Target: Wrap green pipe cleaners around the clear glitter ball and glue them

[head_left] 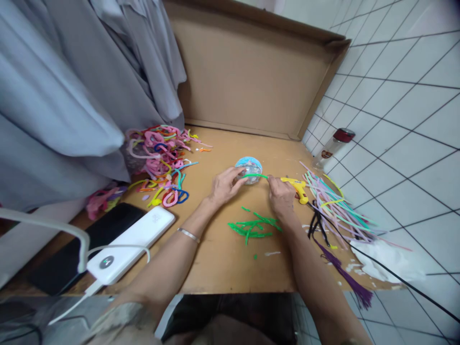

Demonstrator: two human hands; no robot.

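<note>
A short green pipe cleaner (256,176) stretches between my two hands. My left hand (227,186) pinches its left end between thumb and fingers. The other end is in the closed fingers of my right hand (281,192). Just behind the pipe cleaner is a small clear round container with a light blue rim (247,161); the left fingertips overlap its near side, and I cannot tell if they touch it. Nearer to me, between my forearms, lies a loose pile of cut green pipe cleaner pieces (253,228). A yellow glue gun (297,188) rests just right of my right hand.
Colourful pipe cleaners (161,153) heap up at the left by a grey curtain (143,57). A white power bank (132,244) lies on a black phone-like slab (108,230). Pastel strips (338,206), a purple tassel (345,273), tissue (388,261) and a bottle (332,148) line the right.
</note>
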